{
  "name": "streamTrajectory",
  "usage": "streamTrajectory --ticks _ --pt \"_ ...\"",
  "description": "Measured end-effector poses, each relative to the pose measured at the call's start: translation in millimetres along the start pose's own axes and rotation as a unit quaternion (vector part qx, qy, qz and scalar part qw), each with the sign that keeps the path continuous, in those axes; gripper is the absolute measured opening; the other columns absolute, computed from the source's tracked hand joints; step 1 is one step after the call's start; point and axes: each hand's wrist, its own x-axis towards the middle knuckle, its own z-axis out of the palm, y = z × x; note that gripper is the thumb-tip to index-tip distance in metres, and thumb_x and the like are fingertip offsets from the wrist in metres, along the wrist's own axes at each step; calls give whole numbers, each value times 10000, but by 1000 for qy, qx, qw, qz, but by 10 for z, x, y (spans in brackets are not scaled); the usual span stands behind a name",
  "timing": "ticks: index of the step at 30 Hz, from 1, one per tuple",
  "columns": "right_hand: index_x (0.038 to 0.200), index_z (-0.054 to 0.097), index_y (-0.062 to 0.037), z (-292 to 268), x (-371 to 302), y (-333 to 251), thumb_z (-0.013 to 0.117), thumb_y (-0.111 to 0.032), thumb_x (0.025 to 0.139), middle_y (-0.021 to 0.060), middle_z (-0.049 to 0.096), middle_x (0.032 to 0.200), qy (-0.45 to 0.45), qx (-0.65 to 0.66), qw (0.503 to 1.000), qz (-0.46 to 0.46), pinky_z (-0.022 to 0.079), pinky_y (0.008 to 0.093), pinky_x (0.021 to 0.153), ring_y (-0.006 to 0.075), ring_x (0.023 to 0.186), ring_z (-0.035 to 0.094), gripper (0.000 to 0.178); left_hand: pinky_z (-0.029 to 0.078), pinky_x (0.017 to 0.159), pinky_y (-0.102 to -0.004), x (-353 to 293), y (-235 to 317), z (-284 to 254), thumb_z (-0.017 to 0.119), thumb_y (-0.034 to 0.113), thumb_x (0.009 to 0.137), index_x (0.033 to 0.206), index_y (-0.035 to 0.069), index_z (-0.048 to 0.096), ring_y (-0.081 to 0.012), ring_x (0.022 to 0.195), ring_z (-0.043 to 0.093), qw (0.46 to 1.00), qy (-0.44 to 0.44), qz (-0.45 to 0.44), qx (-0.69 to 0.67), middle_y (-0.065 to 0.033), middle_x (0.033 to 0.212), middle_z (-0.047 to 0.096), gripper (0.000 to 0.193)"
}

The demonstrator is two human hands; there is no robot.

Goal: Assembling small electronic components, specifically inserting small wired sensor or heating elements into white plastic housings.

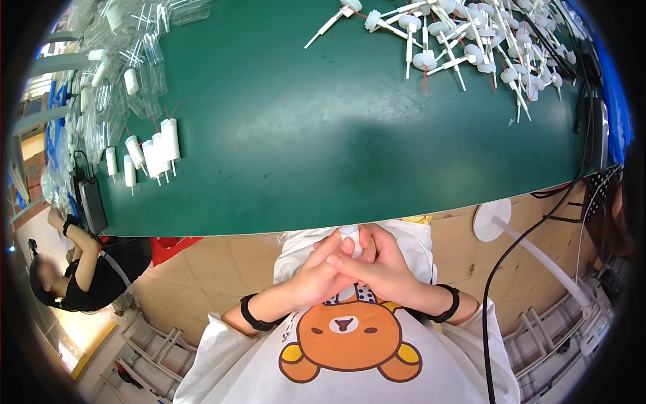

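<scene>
Close to the table's near edge, my left hand (319, 271) and my right hand (387, 264) are cupped together in front of my shirt. Between their fingers sits a small white plastic part (350, 235) with a rounded end that points up. Both hands are closed around it, and the fingers hide its lower portion. Beyond them, at the left of the table, is a small group of white cylinders (170, 139) with thin stems and red wires. A heap of white tube pieces with round caps (473, 54) and red wires covers the far right.
Clear plastic tubes (145, 71) are piled at the far left of the green table (296, 148). A black box (91, 205) stands at its left edge. Black cables (490, 316) run down the right side. A person in black (101, 276) sits at the left.
</scene>
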Motion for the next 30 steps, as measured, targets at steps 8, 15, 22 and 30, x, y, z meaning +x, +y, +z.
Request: streamTrajectory --ticks 8,15,22,30 --pt "1099 462 22 -121 100 -202 628 44 802 136 551 1073 -39 38 996 72 526 335 837 255 1044 587 341 421 718 -266 122 -219 201 444 276 966 1097 108 364 -115 835 453 991 75 108 20 -18 962 429 227" --pt "1149 462 14 -211 164 -359 632 48 794 174 578 1088 -78 29 985 153 528 333 833 255 1024 594 395 413 587 -300 263 -240 408 481 352 927 988 119 395 -131 636 444 972 141 166 93 -24 807 426 256" --pt "1162 455 12 -41 126 -318 628 -10 826 159 584 1065 -38 66 988 134 529 286 777 207 986 603 378 448 683 -301 73 -69 238 407 282 981 1103 94 335 -157 760 485 994 74 73 42 -45 939 432 235" --pt "1245 385 24 -9 51 -399 676 -147 830 98 525 1091 -75 -72 989 102 498 234 711 117 890 582 534 447 672 -305 -2 133 176 424 281 980 1223 123 352 -146 736 481 999 45 0 16 -42 912 455 299"
